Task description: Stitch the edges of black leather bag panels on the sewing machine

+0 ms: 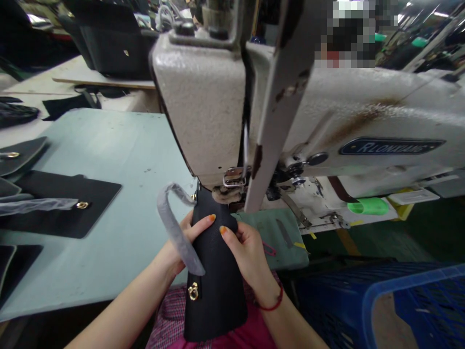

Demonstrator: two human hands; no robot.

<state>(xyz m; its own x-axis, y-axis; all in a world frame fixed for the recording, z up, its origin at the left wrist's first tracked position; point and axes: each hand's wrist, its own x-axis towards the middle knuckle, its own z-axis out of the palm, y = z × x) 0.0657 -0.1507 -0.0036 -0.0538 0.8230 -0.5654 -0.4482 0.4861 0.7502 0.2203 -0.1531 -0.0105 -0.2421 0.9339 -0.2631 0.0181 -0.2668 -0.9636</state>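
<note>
A black leather bag panel (218, 276) with a gold clasp ring (193, 291) hangs from the sewing machine's edge toward my lap. Its plastic-wrapped handle (170, 223) loops over to the left. My left hand (185, 237) grips the panel's left edge, thumb on top and fingers hidden beneath. My right hand (245, 247) pinches the right edge, which curls up near my fingertips. The panel's far end lies under the head of the sewing machine (203, 106), close to the presser foot; the needle itself is hidden.
On the pale green table (119, 160) at left lie more black panels (98, 194) with wrapped handles. A finished-looking black bag (112, 43) stands behind. Small scissors-like pink item (269, 249) and a blade (284, 232) lie right of my hand. A blue crate (341, 295) stands lower right.
</note>
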